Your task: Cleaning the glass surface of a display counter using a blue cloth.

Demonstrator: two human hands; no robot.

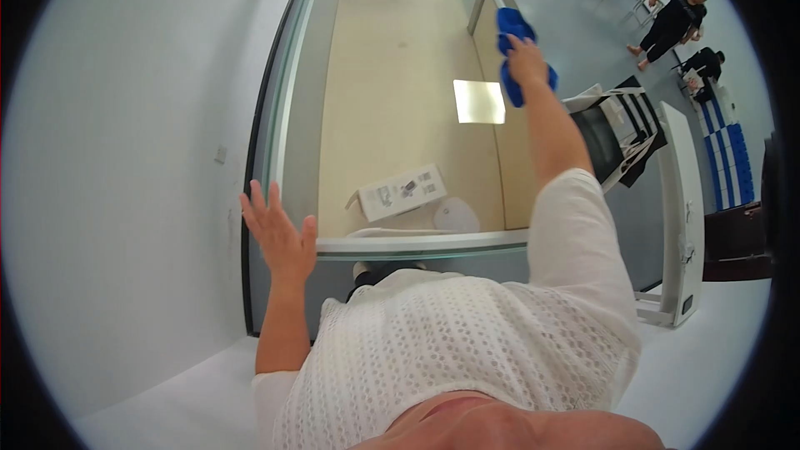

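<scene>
My right hand (528,62), at the end of an outstretched arm, holds a blue cloth (517,25) against the glass near the panel's right side; the cloth spreads out above and below the hand. My left hand (281,240) is raised at the near left corner of the glass-walled enclosure, fingers spread, with nothing in it. A white metal frame edge (425,242) with a glass rim runs in front of my body. Beyond it lies a beige floor (400,106) with bright reflections of lights.
A printed white box (400,192) and a white rounded object (456,215) are inside the enclosure. At right stand a black-seated chair (597,144) and a white panel or table (681,212). A person in black (675,22) is farther off. A white wall (144,169) borders the left.
</scene>
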